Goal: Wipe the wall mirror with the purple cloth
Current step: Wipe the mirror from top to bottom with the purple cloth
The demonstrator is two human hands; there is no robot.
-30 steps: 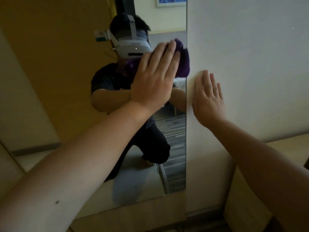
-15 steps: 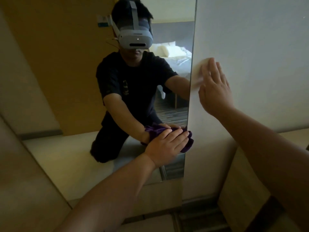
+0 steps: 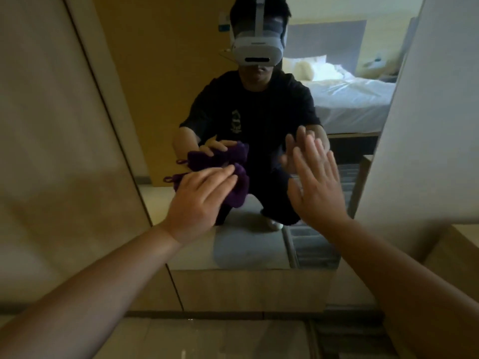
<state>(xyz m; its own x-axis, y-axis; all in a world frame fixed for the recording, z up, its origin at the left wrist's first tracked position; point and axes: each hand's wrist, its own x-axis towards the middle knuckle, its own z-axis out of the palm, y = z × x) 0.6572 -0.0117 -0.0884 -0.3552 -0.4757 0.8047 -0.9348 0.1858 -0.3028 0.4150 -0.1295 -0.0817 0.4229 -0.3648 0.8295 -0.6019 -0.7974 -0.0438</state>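
The tall wall mirror (image 3: pixel 166 81) fills the middle of the head view and reflects a crouching person in dark clothes with a white headset. My left hand (image 3: pixel 199 203) presses the bunched purple cloth (image 3: pixel 239 187) against the lower left part of the glass; the cloth's reflection shows just above it. My right hand (image 3: pixel 317 185) is flat with fingers spread, palm on or very near the mirror's lower right part, and holds nothing.
A beige wall panel (image 3: pixel 51 151) borders the mirror on the left and a white wall (image 3: pixel 427 125) on the right. A wooden plinth (image 3: pixel 246 288) runs below the glass. A wooden furniture top (image 3: pixel 461 257) sits at the right edge. A bed appears only as a reflection.
My left hand carried the cloth from the mirror's upper right down, then leftward across the lower glass. My right hand left the white wall and now lies over the mirror. The camera view shifted down and right.
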